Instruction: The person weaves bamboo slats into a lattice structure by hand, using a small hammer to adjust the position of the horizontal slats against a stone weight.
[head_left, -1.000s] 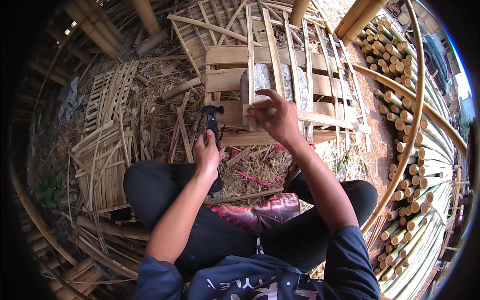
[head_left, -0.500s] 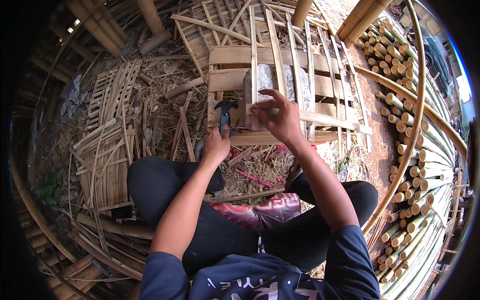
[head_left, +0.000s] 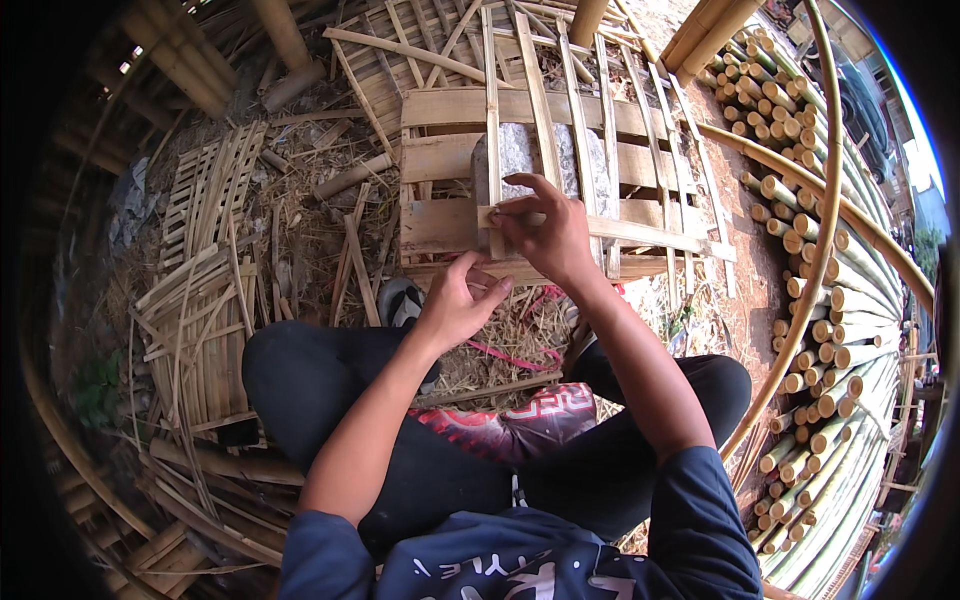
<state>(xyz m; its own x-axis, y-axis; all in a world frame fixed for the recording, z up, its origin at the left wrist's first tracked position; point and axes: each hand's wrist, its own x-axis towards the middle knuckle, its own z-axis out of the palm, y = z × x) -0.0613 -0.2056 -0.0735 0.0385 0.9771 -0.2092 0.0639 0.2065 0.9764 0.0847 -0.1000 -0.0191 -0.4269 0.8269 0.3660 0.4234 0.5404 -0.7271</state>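
two bare hands work at the middle of the frame, over one slatted bamboo frame (head_left: pixel 560 170) that lies flat on the ground in the upper centre. at far left, curved bamboo strips follow the dark rim, and one woven panel of thin slats (head_left: pixel 205 300) lies on the littered ground at left, with loose splints scattered around it. at upper left, several thick bamboo poles (head_left: pixel 200 60) lie side by side. moving right, the left hand (head_left: pixel 460 300) hovers just below the frame's near edge, fingers curled in with thumb and forefinger close together; whether they pinch anything cannot be told. a small dark and white object (head_left: pixel 400 302) sits on the ground just left of that hand, partly hidden by the knee. the right hand (head_left: pixel 545 235) rests on the frame, fingertips pressed together on one thin horizontal slat (head_left: pixel 640 232) where it crosses an upright slat. the frame shows three broad horizontal boards and about seven thin upright slats, with a grey stone block (head_left: pixel 515 150) beneath them. open ground is scarce: only straw and dirt between the crossed legs and the frame. at right, one long bent bamboo pole (head_left: pixel 820 250) arcs down the frame, and beyond it a large stack of cut bamboo poles (head_left: pixel 840 330), too many to count, fills the right edge.
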